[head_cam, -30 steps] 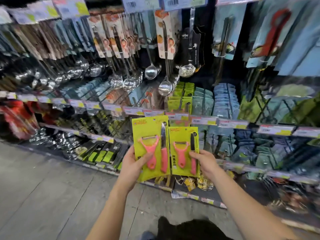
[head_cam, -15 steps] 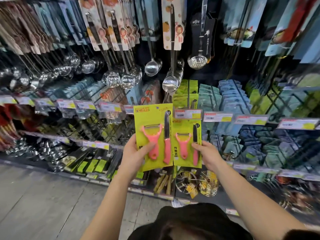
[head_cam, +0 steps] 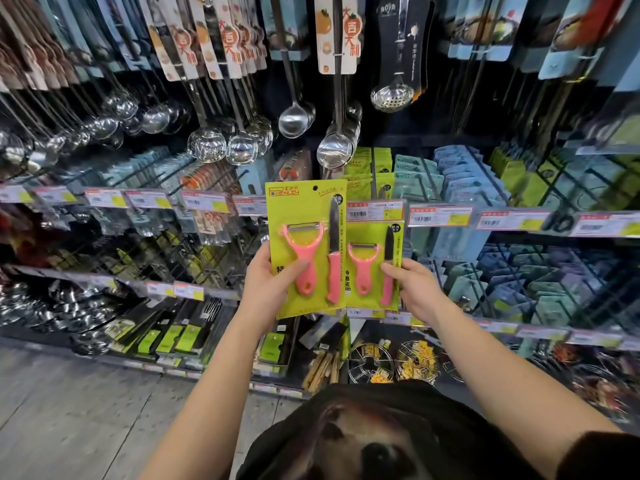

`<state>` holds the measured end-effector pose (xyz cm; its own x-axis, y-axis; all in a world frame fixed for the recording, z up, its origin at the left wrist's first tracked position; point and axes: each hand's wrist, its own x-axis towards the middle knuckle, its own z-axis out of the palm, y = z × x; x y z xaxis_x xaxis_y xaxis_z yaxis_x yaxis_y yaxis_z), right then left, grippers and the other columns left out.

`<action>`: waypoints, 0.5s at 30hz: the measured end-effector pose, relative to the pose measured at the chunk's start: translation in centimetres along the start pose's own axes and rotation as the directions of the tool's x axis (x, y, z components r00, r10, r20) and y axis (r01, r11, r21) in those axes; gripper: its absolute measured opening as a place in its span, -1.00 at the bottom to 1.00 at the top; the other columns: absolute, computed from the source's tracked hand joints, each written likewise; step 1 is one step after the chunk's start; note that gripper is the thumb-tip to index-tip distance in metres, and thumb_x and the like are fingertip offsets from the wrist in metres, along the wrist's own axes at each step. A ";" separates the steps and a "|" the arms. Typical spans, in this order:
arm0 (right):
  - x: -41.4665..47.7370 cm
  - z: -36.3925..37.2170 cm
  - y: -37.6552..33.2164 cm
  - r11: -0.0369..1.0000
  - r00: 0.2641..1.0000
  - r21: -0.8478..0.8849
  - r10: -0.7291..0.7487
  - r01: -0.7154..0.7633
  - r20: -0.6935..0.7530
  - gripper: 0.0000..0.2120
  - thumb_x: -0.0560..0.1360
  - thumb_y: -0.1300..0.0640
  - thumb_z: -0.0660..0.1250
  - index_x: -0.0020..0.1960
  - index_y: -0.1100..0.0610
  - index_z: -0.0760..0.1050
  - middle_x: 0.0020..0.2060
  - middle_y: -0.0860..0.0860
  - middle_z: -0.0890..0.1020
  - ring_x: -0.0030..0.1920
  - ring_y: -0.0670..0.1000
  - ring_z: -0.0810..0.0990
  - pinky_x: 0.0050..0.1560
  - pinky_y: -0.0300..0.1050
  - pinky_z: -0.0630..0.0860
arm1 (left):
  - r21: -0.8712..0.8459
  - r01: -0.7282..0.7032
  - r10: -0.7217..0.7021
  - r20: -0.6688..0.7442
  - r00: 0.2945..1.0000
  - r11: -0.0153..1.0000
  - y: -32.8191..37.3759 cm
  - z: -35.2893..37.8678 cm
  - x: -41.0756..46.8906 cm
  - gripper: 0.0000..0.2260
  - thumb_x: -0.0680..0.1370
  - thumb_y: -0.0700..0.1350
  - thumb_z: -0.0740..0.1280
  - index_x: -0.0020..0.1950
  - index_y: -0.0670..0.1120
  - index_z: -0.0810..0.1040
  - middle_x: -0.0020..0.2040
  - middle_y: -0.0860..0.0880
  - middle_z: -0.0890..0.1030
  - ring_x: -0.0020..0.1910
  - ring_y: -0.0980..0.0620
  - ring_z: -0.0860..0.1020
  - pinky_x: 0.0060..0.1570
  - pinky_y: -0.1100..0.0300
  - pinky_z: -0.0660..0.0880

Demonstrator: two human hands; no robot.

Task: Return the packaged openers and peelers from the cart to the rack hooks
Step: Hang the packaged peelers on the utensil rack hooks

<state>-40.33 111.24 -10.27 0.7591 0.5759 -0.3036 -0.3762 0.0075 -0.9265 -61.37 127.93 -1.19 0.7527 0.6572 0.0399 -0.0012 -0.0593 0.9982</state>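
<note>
While upright, two peeler packs, two hands

The larger lime-yellow card pack bears a red-and-orange logo at its top left, a salmon-pink plastic peeler with a silvery blade, and a pink-handled knife with a dark grey blade. The smaller lime-yellow card pack shows the same pink and dark grey pairing. The shelf price labels are white with red tops, black barcodes and yellow patches. The hanging steel ladles gleam mirror-silver. The tall white backing cards carry orange fruit prints. The hooked pale blue cards are plain. The grey plank floor shows wood grain.
</note>
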 end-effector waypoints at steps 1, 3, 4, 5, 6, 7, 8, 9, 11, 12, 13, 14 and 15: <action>0.1 0.0 0.0 1.000 1.000 -0.001 -0.001 0.001 -0.006 -0.90 0.55 0.25 0.41 0.06 0.17 0.62 -0.02 0.07 0.71 0.05 0.04 0.63 0.00 -0.07 0.47 | -0.012 -0.005 0.005 -0.008 1.000 1.000 0.0 0.0 0.3 -0.76 0.58 -0.22 0.45 0.21 0.01 0.59 0.06 0.05 0.77 0.08 0.02 0.73 0.05 0.00 0.66; 0.4 0.0 0.0 1.000 1.000 0.005 -0.001 0.001 -0.014 -0.85 0.54 0.24 0.42 0.11 0.18 0.62 0.01 0.07 0.71 0.08 0.04 0.63 0.06 -0.05 0.47 | -0.027 -0.010 0.010 -0.016 1.000 1.000 0.0 0.0 0.7 -0.75 0.58 -0.21 0.46 0.21 0.03 0.59 0.08 0.02 0.76 0.12 -0.05 0.72 0.12 -0.13 0.63; 0.4 0.1 0.0 1.000 1.000 0.014 -0.005 0.005 -0.013 -0.82 0.54 0.24 0.43 0.14 0.20 0.61 0.02 0.08 0.71 0.10 0.05 0.63 0.12 -0.02 0.47 | -0.033 -0.010 0.010 -0.016 1.000 0.999 0.0 0.0 0.9 -0.75 0.58 -0.21 0.45 0.21 0.03 0.59 0.08 0.01 0.76 0.12 -0.05 0.72 0.13 -0.16 0.63; 0.4 0.1 0.0 1.000 1.000 0.014 -0.007 0.007 -0.015 -0.80 0.53 0.23 0.44 0.16 0.20 0.61 0.03 0.08 0.71 0.10 0.06 0.64 0.16 -0.01 0.47 | -0.040 -0.008 0.007 -0.014 1.000 0.999 0.0 0.0 1.0 -0.75 0.58 -0.23 0.45 0.21 0.03 0.59 0.08 0.01 0.76 0.12 -0.06 0.73 0.13 -0.17 0.63; 0.4 0.2 0.0 1.000 1.000 0.010 -0.010 0.010 -0.013 -0.81 0.53 0.23 0.44 0.14 0.20 0.61 0.03 0.08 0.71 0.10 0.06 0.64 0.16 -0.01 0.47 | -0.045 -0.004 0.003 -0.013 1.000 0.999 -0.1 0.0 1.1 -0.74 0.58 -0.24 0.45 0.22 0.02 0.59 0.08 0.00 0.76 0.12 -0.06 0.73 0.13 -0.17 0.64; 0.3 0.2 0.0 1.000 1.000 0.006 -0.010 0.010 -0.010 -0.85 0.54 0.23 0.43 0.10 0.18 0.61 0.02 0.08 0.71 0.09 0.05 0.64 0.13 -0.04 0.47 | -0.047 0.000 0.000 -0.009 1.000 0.999 -0.3 0.1 1.2 -0.74 0.59 -0.25 0.44 0.22 0.01 0.59 0.08 0.00 0.76 0.12 -0.07 0.73 0.13 -0.16 0.64; 0.2 0.2 -0.1 1.000 1.000 0.003 -0.012 0.012 -0.001 -0.89 0.54 0.24 0.43 0.07 0.17 0.61 0.01 0.08 0.71 0.07 0.04 0.64 0.10 -0.06 0.46 | -0.046 0.002 -0.002 -0.004 1.000 0.999 -0.4 0.1 1.1 -0.74 0.58 -0.25 0.44 0.22 0.01 0.59 0.08 -0.01 0.76 0.12 -0.07 0.73 0.12 -0.15 0.64; 0.2 0.2 -0.1 1.000 1.000 -0.008 -0.017 0.017 -0.001 -0.91 0.54 0.24 0.42 0.04 0.17 0.61 0.00 0.08 0.71 0.05 0.02 0.65 0.06 -0.08 0.46 | -0.045 0.002 -0.002 -0.001 1.000 0.999 -0.5 0.2 1.1 -0.74 0.58 -0.26 0.44 0.22 0.00 0.59 0.08 -0.01 0.76 0.11 -0.07 0.73 0.12 -0.13 0.65; 0.1 0.3 -0.3 0.999 1.000 -0.031 -0.023 0.023 0.011 -0.94 0.55 0.26 0.41 0.01 0.17 0.62 -0.04 0.07 0.71 -0.01 0.00 0.65 0.00 -0.12 0.44 | -0.048 0.001 -0.001 0.006 1.000 0.999 -0.8 0.3 1.1 -0.73 0.58 -0.27 0.44 0.24 -0.03 0.58 0.08 -0.02 0.76 0.11 -0.07 0.73 0.10 -0.07 0.65; 0.0 0.3 -0.3 0.999 0.999 -0.024 -0.029 0.029 0.022 -0.95 0.56 0.27 0.40 0.01 0.17 0.61 -0.05 0.08 0.71 -0.02 0.00 0.65 -0.01 -0.12 0.45 | -0.055 0.003 -0.002 0.010 1.000 0.999 -0.8 0.3 1.1 -0.72 0.58 -0.28 0.43 0.25 -0.04 0.57 0.08 -0.02 0.76 0.10 -0.07 0.73 0.06 -0.03 0.66; 0.0 0.3 -0.4 0.999 0.999 -0.008 -0.032 0.032 0.026 -0.95 0.56 0.27 0.40 0.01 0.18 0.61 -0.05 0.09 0.70 -0.01 0.02 0.64 0.04 -0.09 0.48 | -0.064 0.006 -0.005 0.012 1.000 0.998 -0.9 0.4 1.1 -0.72 0.59 -0.28 0.43 0.27 -0.05 0.57 0.08 -0.03 0.76 0.09 -0.06 0.73 0.01 0.02 0.68; 0.0 0.3 -0.5 0.999 0.999 0.010 -0.033 0.033 0.027 -0.94 0.56 0.27 0.40 0.02 0.18 0.62 -0.03 0.09 0.69 0.01 0.03 0.64 0.10 -0.06 0.49 | -0.073 0.008 -0.007 0.012 1.000 0.997 -0.9 0.4 1.1 -0.71 0.59 -0.28 0.43 0.27 -0.05 0.57 0.08 -0.03 0.76 0.08 -0.05 0.74 -0.05 0.07 0.68; 0.1 0.2 -0.7 0.999 0.999 0.020 -0.034 0.034 0.026 -0.93 0.56 0.26 0.40 0.04 0.18 0.62 -0.02 0.10 0.70 0.02 0.04 0.63 0.15 -0.02 0.49 | -0.080 0.011 -0.010 0.010 1.000 0.997 -0.8 0.5 1.1 -0.72 0.59 -0.29 0.43 0.26 -0.05 0.58 0.07 -0.02 0.77 0.06 -0.03 0.74 -0.09 0.11 0.68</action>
<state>-40.15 111.44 -9.60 0.7578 0.5960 -0.2657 -0.3609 0.0437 -0.9316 -60.25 128.34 -2.01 0.7593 0.6501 0.0297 -0.0460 0.0081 0.9989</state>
